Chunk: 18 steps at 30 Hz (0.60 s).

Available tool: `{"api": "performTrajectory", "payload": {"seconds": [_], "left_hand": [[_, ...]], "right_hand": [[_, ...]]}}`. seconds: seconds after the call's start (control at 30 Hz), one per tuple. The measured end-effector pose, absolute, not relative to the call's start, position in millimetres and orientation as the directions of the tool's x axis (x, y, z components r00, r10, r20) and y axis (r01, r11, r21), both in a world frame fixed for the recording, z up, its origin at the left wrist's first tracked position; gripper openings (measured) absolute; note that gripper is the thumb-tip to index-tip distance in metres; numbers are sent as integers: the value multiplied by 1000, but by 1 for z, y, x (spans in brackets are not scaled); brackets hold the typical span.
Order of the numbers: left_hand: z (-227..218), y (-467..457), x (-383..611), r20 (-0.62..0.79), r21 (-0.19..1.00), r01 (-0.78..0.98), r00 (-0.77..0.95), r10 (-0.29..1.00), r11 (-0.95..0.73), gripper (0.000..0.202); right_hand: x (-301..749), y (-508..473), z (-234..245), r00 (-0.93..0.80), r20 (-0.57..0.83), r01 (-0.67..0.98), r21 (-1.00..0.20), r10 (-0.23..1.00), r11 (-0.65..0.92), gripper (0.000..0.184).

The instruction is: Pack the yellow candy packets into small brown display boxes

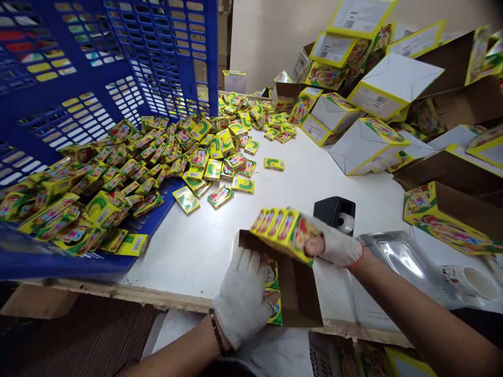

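Observation:
My right hand, in a white knit glove, grips a row of several small yellow packets held together just above an open cardboard carton. My left hand, also gloved, is closed on the carton's near left edge at the front of the white table. The carton's brown inside faces up, with yellow printed packets showing by my left fingers. A heap of loose yellow packets spills from a tipped blue plastic crate on the left.
A black tape dispenser stands just behind my right hand. Empty yellow and white cartons pile up at the back right. Clear plastic film and a tape roll lie at the right.

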<state>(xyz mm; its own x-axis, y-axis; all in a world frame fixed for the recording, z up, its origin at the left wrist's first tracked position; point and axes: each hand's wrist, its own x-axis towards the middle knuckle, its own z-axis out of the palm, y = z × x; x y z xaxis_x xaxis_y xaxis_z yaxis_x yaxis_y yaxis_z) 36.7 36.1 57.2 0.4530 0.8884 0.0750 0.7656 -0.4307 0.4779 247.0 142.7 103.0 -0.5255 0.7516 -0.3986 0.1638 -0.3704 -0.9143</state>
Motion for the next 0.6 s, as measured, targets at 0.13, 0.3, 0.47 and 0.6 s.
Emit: {"api": "performTrajectory", "payload": {"seconds": [0.13, 0.3, 0.47, 0.6], "left_hand": [[43, 21, 39, 102, 393, 799, 453, 886, -454, 58], [25, 3, 36, 172, 362, 799, 449, 877, -480, 63], [16, -2, 37, 187, 386, 789, 441, 878, -478, 62], [31, 4, 35, 171, 410, 782, 440, 882, -469, 56]], "right_hand": [[244, 128, 84, -534, -451, 334, -890, 715, -312, 88], [231, 143, 62, -503, -523, 420, -843, 688, -334, 76], [209, 143, 54, -437, -560, 389, -823, 704, -413, 62], [194, 133, 52, -329, -552, 389, -819, 766, -423, 60]]}}
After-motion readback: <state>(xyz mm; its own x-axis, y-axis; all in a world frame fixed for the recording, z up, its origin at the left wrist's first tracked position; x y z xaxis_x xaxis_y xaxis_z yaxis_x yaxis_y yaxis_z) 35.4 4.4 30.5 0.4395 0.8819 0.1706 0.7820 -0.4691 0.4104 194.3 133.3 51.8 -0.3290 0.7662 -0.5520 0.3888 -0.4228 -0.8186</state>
